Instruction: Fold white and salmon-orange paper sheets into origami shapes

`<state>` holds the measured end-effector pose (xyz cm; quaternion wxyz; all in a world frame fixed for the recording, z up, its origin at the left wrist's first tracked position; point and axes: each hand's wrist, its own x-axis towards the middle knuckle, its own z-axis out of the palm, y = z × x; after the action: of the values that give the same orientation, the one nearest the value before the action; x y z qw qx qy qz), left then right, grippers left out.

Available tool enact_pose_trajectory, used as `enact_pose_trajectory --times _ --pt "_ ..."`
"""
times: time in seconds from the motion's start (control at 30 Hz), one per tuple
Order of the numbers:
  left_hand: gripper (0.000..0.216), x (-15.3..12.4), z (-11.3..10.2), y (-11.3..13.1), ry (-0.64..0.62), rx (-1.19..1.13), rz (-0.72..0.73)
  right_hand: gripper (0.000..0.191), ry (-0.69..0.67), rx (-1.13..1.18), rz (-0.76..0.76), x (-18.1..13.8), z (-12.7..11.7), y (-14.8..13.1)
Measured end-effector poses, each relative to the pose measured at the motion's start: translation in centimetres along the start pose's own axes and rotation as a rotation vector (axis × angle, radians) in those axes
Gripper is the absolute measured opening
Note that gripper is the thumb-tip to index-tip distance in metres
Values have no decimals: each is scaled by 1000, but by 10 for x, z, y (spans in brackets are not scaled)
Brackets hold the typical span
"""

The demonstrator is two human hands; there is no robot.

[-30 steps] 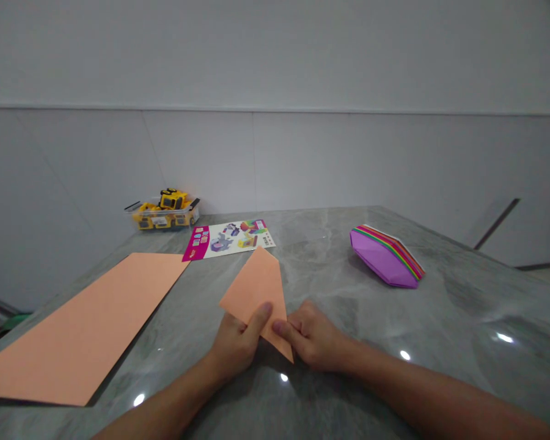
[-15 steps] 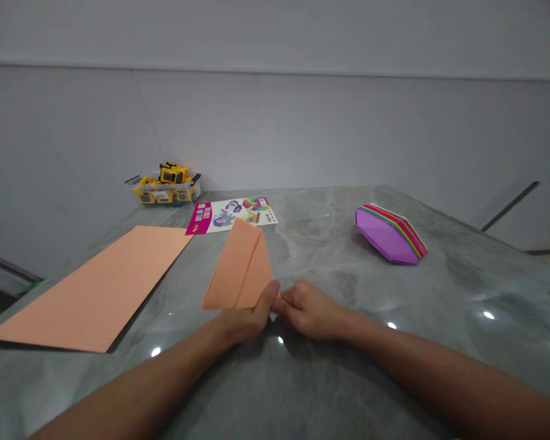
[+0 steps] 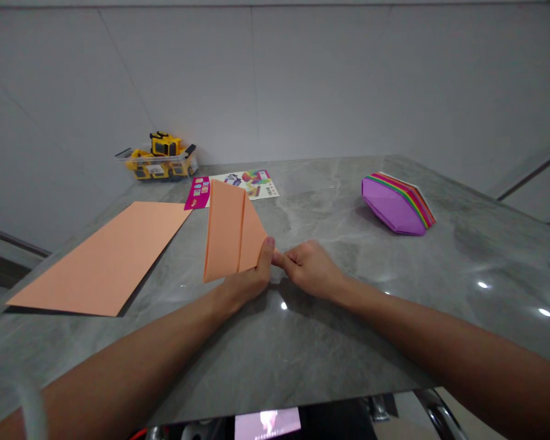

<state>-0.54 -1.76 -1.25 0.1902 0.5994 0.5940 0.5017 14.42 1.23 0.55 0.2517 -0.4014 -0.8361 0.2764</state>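
A folded orange paper [image 3: 231, 232] stands tilted above the grey table, with creases running along its length. My left hand [image 3: 255, 276] is closed on its lower right part, thumb lying along the front. Just to the right, my right hand [image 3: 309, 269] is closed, its fingertips pinching at the narrow right end of the same paper beside my left thumb. The hands mostly cover that end. Flat on the table to the left lies a large orange sheet [image 3: 105, 260].
Behind the paper lies a printed card [image 3: 261, 185]. A clear tub [image 3: 190, 166] of yellow toy vehicles [image 3: 165, 145] stands at the back left. A stack of coloured paper [image 3: 394, 205], purple side showing, rests to the right. A lit screen [image 3: 266, 423] shows below the table's front edge.
The folded paper has turned more upright, its top swinging left. Both hands keep close together at its right end. My view has tilted down, bringing the table's front edge into sight.
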Motion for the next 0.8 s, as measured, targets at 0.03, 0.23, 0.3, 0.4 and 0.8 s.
enact_pose_trajectory --times 0.03,0.23,0.3,0.4,0.8 --pt "28 0 0 -1 7 -33 -7 59 -54 64 -14 -1 -1 0" --pt "36 15 -3 3 -93 -417 -183 52 -293 399 -115 -9 -3 -4" --pt "44 20 -4 4 -207 -675 -305 49 -292 332 -291 -11 -2 -8" --pt "50 21 -4 4 -301 -829 -342 48 -284 306 -357 -12 0 -8" --pt "37 11 1 -2 -302 -718 -237 54 -383 602 -12 -9 5 -1"
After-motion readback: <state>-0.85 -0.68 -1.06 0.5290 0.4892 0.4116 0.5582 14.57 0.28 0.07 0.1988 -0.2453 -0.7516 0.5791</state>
